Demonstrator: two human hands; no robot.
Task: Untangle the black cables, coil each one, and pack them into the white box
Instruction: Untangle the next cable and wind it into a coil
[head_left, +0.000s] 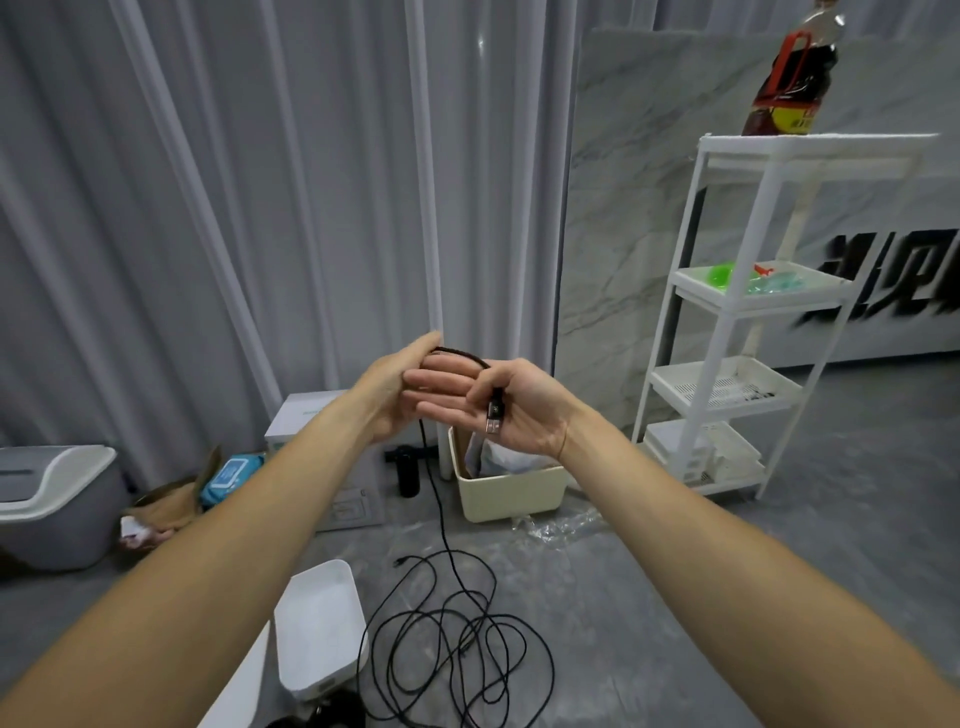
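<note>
The person's right hand (519, 410) pinches the USB plug of a thin black cable (441, 519), which arches over to the left hand (395, 395) just beside it, then hangs to tangled loops on the grey stone floor (727, 597). The shallow white plastic box (319, 623) lies left of those loops. Behind them stands a cream plastic bin (509, 491), with a white tiered shelf rack (727, 364) to its right.

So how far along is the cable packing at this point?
Early. The white box looks empty, so nothing is packed. In hand: the right hand holds the USB plug while the left hand starts a loop. Left: the black cables lie tangled on the floor.
</note>
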